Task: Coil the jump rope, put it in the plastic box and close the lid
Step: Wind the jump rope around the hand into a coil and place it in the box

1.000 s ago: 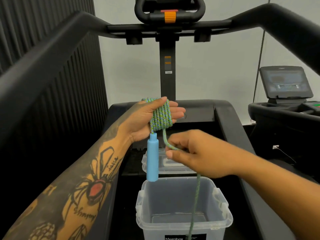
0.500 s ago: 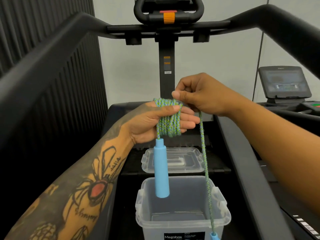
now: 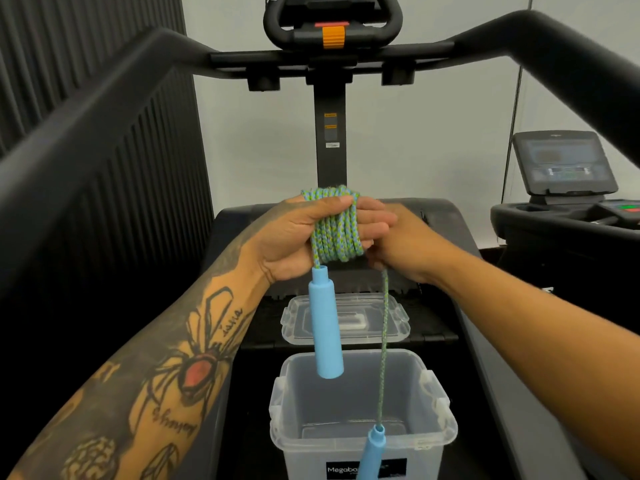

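The green-blue braided jump rope (image 3: 335,226) is wound in several loops around my left hand (image 3: 294,237), thumb pressed on the coil. One light blue handle (image 3: 325,323) hangs below that hand. My right hand (image 3: 403,247) sits just behind and right of the coil, pinching the free strand (image 3: 383,348), which drops to the second blue handle (image 3: 372,452) dangling at the box's front rim. The clear plastic box (image 3: 436,424) stands open below my hands. Its clear lid (image 3: 398,323) lies flat just beyond it.
I stand on a black treadmill (image 3: 485,341), with its handrails at both sides and its console post ahead. The box and lid rest on the treadmill deck. A second machine with a screen (image 3: 561,164) is at the right. A dark ribbed wall is at the left.
My right hand carried the strand up over the top of the coil and has now come down behind my left hand. More loops are on the coil, and the second handle has risen into view.
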Tool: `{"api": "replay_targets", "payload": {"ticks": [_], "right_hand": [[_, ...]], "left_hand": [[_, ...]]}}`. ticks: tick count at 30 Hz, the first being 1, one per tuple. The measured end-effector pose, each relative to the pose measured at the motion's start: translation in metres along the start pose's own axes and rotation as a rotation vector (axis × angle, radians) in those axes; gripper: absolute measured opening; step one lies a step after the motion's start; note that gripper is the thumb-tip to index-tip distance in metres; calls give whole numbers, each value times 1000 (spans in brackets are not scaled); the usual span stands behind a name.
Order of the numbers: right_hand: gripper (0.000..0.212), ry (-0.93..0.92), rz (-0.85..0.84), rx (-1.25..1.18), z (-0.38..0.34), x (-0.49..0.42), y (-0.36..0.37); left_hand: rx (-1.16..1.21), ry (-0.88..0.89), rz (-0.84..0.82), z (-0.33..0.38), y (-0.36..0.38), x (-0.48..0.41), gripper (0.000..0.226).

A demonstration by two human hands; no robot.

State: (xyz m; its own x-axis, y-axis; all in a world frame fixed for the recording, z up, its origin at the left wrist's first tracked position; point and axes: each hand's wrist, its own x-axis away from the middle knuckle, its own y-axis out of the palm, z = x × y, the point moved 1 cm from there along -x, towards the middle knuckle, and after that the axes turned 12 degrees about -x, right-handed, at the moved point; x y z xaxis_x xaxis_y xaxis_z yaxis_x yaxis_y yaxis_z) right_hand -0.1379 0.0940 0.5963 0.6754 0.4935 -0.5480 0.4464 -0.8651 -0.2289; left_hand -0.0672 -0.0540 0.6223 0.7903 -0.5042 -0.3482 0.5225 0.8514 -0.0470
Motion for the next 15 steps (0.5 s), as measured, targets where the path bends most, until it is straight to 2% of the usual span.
{"api": "replay_targets", "payload": {"ticks": [4,10,13,15], "right_hand": [[31,121,-98,74,16,32,26],[32,-17,-320,374,-34,67,41],[29,-118,-295,465,-69,58,36],[27,-173,-208,485,-82,44,28]], "left_hand": [[-71,17,100,5,-6,-1,33],[-86,-42,184,-2,-17,1,33],[-111,-71,167,-4,-16,3,32],[-79,-77,114,-5,-12,4,35]]}}
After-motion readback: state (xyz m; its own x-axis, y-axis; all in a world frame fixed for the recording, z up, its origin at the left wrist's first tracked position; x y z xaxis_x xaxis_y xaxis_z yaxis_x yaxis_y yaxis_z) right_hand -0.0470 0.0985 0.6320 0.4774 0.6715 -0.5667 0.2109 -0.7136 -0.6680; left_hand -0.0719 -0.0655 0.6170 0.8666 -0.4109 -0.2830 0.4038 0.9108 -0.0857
